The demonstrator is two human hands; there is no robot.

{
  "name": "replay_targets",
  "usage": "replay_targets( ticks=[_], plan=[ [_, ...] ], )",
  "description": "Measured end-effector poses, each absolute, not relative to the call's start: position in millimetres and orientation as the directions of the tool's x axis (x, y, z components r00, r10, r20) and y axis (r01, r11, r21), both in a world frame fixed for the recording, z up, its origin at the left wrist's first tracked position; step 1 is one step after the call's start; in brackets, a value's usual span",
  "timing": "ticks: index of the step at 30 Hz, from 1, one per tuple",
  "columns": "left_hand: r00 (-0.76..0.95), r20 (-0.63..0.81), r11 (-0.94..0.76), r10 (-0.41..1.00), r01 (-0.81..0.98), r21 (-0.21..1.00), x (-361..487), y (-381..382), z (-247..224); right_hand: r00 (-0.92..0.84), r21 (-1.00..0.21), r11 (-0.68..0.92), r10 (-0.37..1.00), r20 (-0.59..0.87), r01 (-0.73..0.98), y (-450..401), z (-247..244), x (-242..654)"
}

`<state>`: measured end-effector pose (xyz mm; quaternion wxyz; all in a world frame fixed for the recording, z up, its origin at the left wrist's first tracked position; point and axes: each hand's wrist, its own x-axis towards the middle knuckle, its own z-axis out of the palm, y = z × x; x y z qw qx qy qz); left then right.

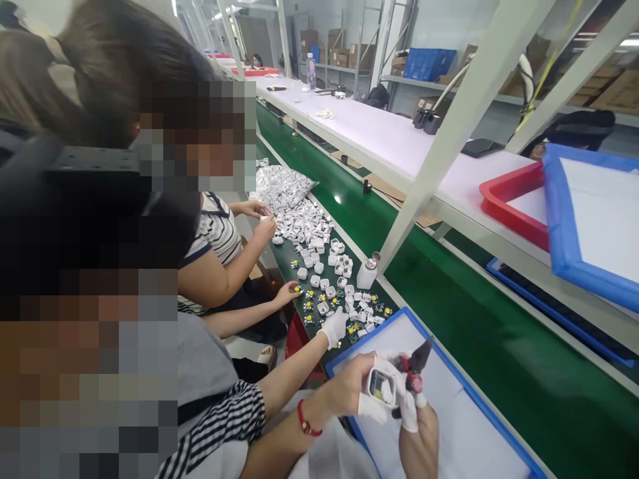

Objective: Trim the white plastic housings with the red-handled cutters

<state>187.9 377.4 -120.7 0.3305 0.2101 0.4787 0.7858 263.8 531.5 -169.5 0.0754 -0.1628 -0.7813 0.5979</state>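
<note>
My left hand (347, 386), with white coverings on its fingers and a red band on the wrist, grips a small square white casing (382, 386) above the tray. A yellow part and a white piece show inside the casing. My right hand (418, 426), its fingertips also covered in white, is closed around red-handled pliers (422, 356) right beside the casing. The dark jaws point up and away from the casing. Under both hands lies a blue-rimmed tray (464, 379) with a white bottom.
Co-workers sit at my left; a gloved hand (334, 326) and a bare hand (288, 293) reach among white casings (329, 291) and yellow-topped boards. A white pump bottle (367, 271) stands by the green belt (449, 319). A slanted post (439, 140) rises ahead.
</note>
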Motion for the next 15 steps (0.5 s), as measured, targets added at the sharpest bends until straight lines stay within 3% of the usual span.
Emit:
replay_targets(
  ticks=[3,5,7,12,15],
  plan=[
    [-0.840,0.023,-0.250,0.543,-0.136,0.959,206,365,-109,-0.907,-1.000,0.019,0.421,0.015,-0.007,514,-145,247],
    [-0.938,0.012,-0.149,0.346,-0.042,0.988,217,358,-95,-0.915,-0.971,-0.142,0.384,0.124,-0.191,502,-127,233],
    [-0.986,-0.049,-0.123,0.162,-0.070,0.990,225,353,-82,-0.922,-0.930,-0.233,0.333,0.199,-0.285,495,-114,223],
    [-0.985,-0.170,-0.150,-0.041,-0.162,0.975,237,336,-70,-0.936,-0.970,-0.123,0.312,0.162,-0.209,506,-116,218],
    [-0.990,-0.128,-0.137,-0.051,-0.120,0.983,239,326,-74,-0.970,-0.971,0.128,0.110,0.218,-0.204,515,-122,221]
  ],
)
